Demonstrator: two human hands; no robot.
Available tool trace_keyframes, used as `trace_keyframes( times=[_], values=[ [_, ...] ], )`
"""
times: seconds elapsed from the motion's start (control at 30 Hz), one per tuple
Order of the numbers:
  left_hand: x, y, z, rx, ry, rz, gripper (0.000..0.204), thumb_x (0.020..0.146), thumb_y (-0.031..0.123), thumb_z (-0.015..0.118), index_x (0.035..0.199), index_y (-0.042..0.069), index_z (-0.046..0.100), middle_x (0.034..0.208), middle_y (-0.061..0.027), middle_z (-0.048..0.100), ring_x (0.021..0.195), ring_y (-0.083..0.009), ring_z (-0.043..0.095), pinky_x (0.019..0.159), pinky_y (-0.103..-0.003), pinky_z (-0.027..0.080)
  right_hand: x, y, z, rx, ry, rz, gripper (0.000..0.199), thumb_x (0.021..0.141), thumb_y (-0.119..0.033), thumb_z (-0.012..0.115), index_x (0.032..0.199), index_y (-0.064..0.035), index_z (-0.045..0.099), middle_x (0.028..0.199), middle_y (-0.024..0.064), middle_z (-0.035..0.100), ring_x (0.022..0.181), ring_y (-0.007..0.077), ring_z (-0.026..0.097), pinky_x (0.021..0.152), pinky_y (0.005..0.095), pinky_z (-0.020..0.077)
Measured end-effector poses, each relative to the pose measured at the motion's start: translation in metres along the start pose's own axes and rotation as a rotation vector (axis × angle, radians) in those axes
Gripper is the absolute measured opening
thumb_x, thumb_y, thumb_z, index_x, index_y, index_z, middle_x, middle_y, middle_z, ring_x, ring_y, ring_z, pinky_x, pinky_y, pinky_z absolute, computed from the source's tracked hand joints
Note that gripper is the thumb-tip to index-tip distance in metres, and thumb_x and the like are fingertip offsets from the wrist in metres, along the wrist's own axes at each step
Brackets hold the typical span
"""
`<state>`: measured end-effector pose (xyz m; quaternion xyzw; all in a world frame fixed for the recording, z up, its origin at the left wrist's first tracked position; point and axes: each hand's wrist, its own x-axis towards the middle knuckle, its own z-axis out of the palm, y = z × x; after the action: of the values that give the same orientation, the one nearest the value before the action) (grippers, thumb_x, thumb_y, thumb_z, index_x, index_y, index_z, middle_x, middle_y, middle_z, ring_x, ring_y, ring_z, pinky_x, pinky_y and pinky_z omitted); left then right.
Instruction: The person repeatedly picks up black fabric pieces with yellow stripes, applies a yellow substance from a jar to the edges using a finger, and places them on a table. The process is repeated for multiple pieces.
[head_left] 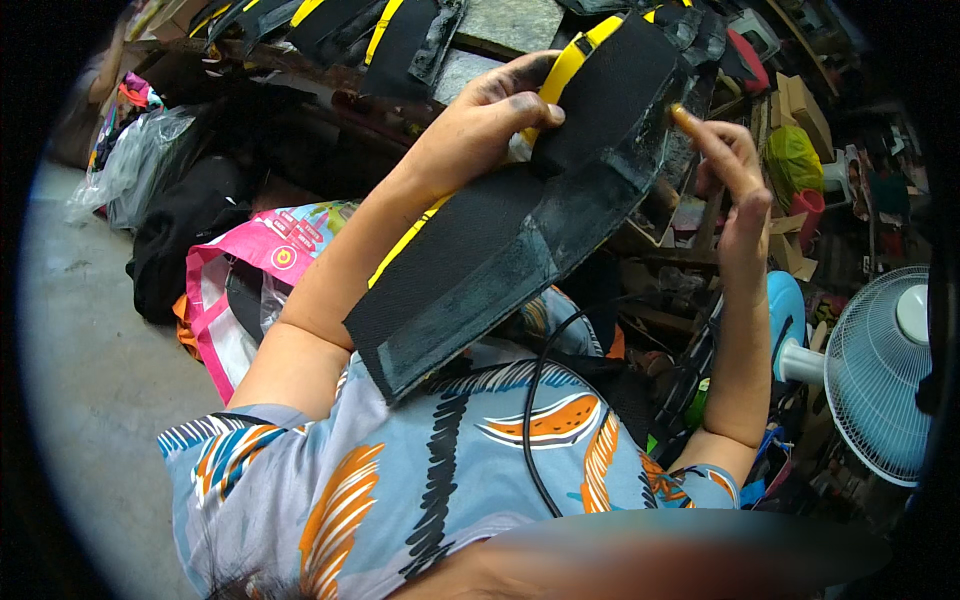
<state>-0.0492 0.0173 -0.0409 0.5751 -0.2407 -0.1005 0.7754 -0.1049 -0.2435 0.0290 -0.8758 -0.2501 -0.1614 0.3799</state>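
A long black textured panel [470, 240] slants across the middle, from the wearer's chest up to the far right. Yellow trim [580, 60] runs along its left edge, and a dark, shiny, smeared band [545, 240] follows its right edge. My left hand [510, 105] grips the panel by the trimmed edge near its upper end, the thumb pressed on top. My right hand [728, 165] is raised beside the opposite edge, index finger stretched toward the smeared band and other fingers bent. It holds nothing; whether the fingertip touches the panel I cannot tell. Dark stains mark the left fingers.
More black pieces with yellow trim [385, 45] lie on a bench beyond, near a grey slab [510, 25]. A pink bag [215, 310] and plastic-wrapped bundles [150, 165] stand at left. At right are a standing fan [880, 370], cardboard [800, 115] and a dangling black cable [533, 400].
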Motion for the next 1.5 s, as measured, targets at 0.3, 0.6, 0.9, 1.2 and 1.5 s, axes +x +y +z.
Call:
trace_keyframes(
  times=[0.3, 0.6, 0.9, 1.2, 1.5],
  values=[
    [-0.003, 0.004, 0.002, 0.023, 0.025, 0.002, 0.058, 0.09, 0.021, 0.06, 0.142, 0.002, 0.044, 0.109, -0.0087, 0.064, 0.104, -0.015, 0.06, 0.102, -0.03, 0.042, 0.002, -0.009, 0.003, -0.44, 0.048, -0.143, 0.086, 0.092, -0.075, 0.02, 0.122, -0.011, 0.068, 0.099, 0.0088, 0.056, 0.063, 0.0177, 0.054, 0.056, 0.0316, 0.045],
    [-0.004, 0.009, 0.003, -0.019, 0.017, -0.018, 0.059, 0.09, 0.021, 0.06, 0.142, -0.001, 0.043, 0.106, -0.0086, 0.065, 0.103, -0.0156, 0.06, 0.102, -0.03, 0.042, 0.007, -0.003, 0.002, -0.553, 0.12, -0.169, 0.082, 0.093, -0.073, 0.024, 0.121, -0.0103, 0.068, 0.1, 0.0083, 0.056, 0.067, 0.0173, 0.058, 0.057, 0.0302, 0.0482],
    [0.002, 0.003, 0.001, 0.011, 0.005, 0.126, 0.054, 0.091, 0.017, 0.057, 0.141, 0.001, 0.046, 0.101, -0.0073, 0.065, 0.097, -0.0129, 0.06, 0.093, -0.027, 0.045, -0.006, -0.001, 0.018, -0.432, -0.002, -0.247, 0.083, 0.09, -0.076, 0.026, 0.125, -0.0118, 0.067, 0.095, 0.0072, 0.056, 0.064, 0.0161, 0.051, 0.053, 0.0295, 0.0438],
    [0.009, -0.01, 0.002, -0.012, 0.058, 0.091, 0.047, 0.093, 0.015, 0.057, 0.138, 0.002, 0.049, 0.1, -0.0068, 0.065, 0.089, -0.0103, 0.06, 0.081, -0.024, 0.048, 0.015, -0.017, 0.01, -0.365, 0.032, -0.249, 0.076, 0.087, -0.076, 0.031, 0.119, -0.0188, 0.071, 0.095, 0.0061, 0.055, 0.064, 0.0161, 0.053, 0.054, 0.029, 0.0451],
    [0.007, 0.017, -0.015, -0.235, 0.305, 0.067, 0.042, 0.089, -0.001, 0.052, 0.13, -0.001, 0.051, 0.103, 0.0002, 0.064, 0.078, -0.0041, 0.058, 0.069, -0.018, 0.048, 0.038, -0.004, -0.005, -0.567, -0.162, -0.278, 0.045, 0.083, -0.056, 0.062, 0.106, -0.0196, 0.075, 0.095, 0.0033, 0.062, 0.083, 0.0224, 0.063, 0.071, 0.0336, 0.0513]
  ],
)
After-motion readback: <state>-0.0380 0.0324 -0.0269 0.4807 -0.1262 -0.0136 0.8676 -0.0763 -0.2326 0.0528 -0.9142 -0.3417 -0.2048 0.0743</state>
